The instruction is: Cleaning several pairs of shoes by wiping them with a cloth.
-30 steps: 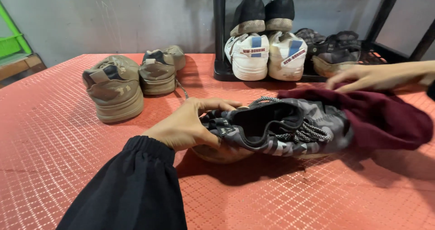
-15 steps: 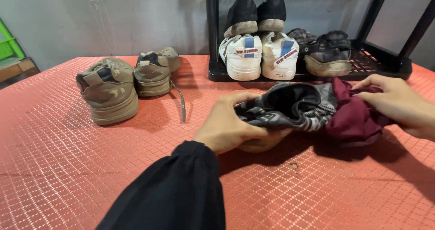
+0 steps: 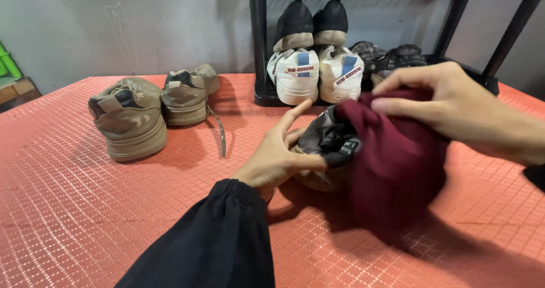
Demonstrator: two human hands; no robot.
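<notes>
Grasping one grey sneaker (image 3: 328, 143), left hand (image 3: 278, 157); right hand (image 3: 454, 109) pinching one maroon cloth (image 3: 397, 163).

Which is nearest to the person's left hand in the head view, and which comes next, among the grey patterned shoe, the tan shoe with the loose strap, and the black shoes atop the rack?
1. Grey patterned shoe: held by the left hand, at centre.
2. Tan shoe with loose strap: on the red mat, up and left.
3. Black shoes: top of the rack, against the wall.
</notes>
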